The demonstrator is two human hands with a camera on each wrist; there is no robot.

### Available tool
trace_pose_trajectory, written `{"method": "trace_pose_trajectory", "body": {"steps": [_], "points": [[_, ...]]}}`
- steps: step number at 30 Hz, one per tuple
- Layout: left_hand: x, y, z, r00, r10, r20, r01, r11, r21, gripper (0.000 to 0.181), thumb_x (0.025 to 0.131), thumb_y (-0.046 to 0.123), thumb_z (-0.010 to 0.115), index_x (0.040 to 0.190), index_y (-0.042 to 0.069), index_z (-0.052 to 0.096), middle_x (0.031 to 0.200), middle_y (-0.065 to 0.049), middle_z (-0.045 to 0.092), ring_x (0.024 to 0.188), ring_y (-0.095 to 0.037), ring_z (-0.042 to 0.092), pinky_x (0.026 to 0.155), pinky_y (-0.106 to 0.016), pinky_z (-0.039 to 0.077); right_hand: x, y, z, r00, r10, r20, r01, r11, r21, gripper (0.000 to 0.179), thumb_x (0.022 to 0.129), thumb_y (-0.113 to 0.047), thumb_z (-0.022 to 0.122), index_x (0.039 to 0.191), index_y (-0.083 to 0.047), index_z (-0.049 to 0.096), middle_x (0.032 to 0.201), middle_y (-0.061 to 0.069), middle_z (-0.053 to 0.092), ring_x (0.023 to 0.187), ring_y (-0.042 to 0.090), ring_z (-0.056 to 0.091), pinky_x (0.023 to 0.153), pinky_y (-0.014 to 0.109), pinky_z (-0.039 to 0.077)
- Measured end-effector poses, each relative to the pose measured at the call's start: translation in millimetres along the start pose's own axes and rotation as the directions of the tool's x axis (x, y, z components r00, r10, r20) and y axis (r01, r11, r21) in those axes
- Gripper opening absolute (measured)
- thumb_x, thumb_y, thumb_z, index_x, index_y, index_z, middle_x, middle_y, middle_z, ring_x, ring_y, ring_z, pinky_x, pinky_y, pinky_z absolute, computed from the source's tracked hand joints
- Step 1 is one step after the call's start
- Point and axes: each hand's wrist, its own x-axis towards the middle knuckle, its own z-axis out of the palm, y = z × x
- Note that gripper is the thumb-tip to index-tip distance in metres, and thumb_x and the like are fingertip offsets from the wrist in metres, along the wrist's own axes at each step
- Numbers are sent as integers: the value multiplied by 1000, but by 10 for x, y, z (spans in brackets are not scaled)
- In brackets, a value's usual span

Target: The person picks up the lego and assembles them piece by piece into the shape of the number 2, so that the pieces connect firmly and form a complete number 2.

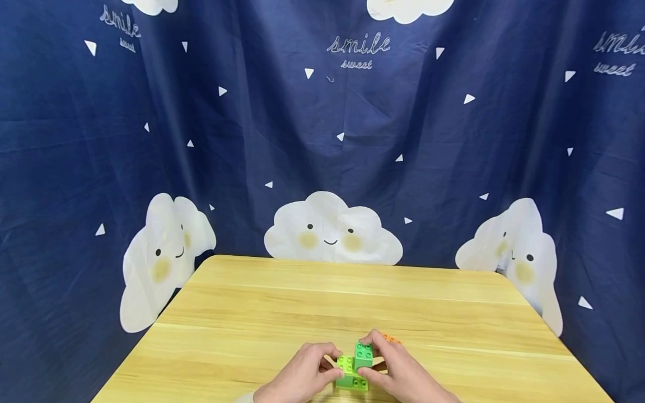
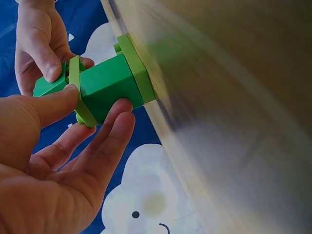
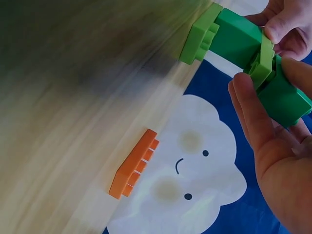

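Observation:
A stack of toy building bricks stands on the table near its front edge. At its base is a light green plate (image 2: 136,68), with a dark green brick (image 2: 109,85) on it and a second light green plate (image 1: 345,364) above. My left hand (image 1: 304,374) holds the stack's left side, thumb and fingers on the upper plate and the brick below. Between the thumb and fingers of my right hand (image 1: 400,374) is another green brick (image 1: 364,355), at the right part of the upper plate. Whether it is fully seated cannot be told.
An orange brick (image 3: 134,163) with studs lies on the table (image 1: 302,302) just beyond my right hand, partly hidden by it in the head view. A dark blue curtain (image 1: 282,140) with white clouds hangs behind the table.

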Motion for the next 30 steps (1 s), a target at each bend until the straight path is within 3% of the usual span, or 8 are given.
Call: {"method": "trace_pose_trajectory", "body": {"steps": [7,14,20,30], "points": [[-3,-8,-5,1000,-22,6,22,1000,-5,18,93,13,76,110,7,72,100,3,73,79,-3,70,69,-19,58,4,28,11,998,-56,22,56,998,8,31,100,-29,69,121,-14,51,111,-1,65,107,10,68,78,19,59],[-1,-6,-8,999,-32,11,32,999,-6,18,93,13,76,109,7,72,99,3,73,78,-3,69,68,-19,58,3,35,11,998,-64,28,64,998,5,30,100,-28,68,121,-14,51,112,0,64,108,10,67,78,19,59],[-3,-4,-8,1000,-22,18,23,1000,-5,19,93,12,76,111,6,72,102,0,74,79,-4,70,69,-19,58,-5,15,19,1000,6,27,-6,1000,4,28,101,-33,67,118,-17,52,114,0,62,107,11,67,79,20,59],[9,2,-4,1000,-18,7,18,1000,7,19,93,13,76,111,7,72,101,1,74,79,-3,70,68,-19,58,-4,-24,14,994,109,-3,-109,994,-9,18,107,-41,52,111,-24,53,125,5,62,106,15,68,81,25,58]]}}
